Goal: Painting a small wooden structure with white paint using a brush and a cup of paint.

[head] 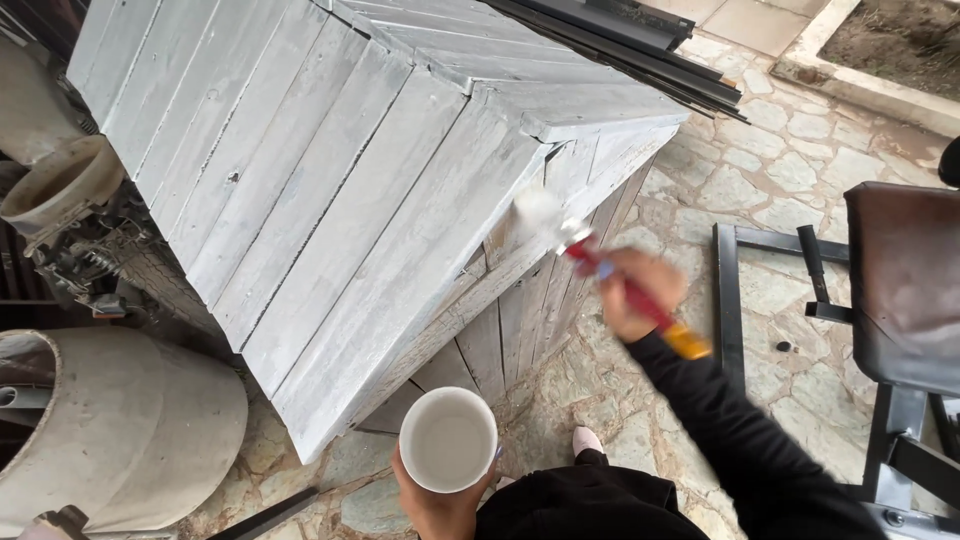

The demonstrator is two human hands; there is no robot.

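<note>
My right hand [635, 290] grips a paint roller or brush with a red handle and yellow end [640, 300]. Its white head [538, 212] presses against the side of a grey-white wooden plank structure [330, 180], just under the edge of its sloped roof. The hand and tool are blurred. My left hand [435, 500] holds a round white cup of white paint [448, 440] from below, close to my body near the structure's lower corner.
A concrete pipe [120, 430] lies at the lower left, with a pot [60, 185] and metal clutter above it. A dark padded bench on a metal frame [900, 290] stands at the right. Black metal bars [640, 50] rest on the roof. Stone paving [770, 170] covers the ground.
</note>
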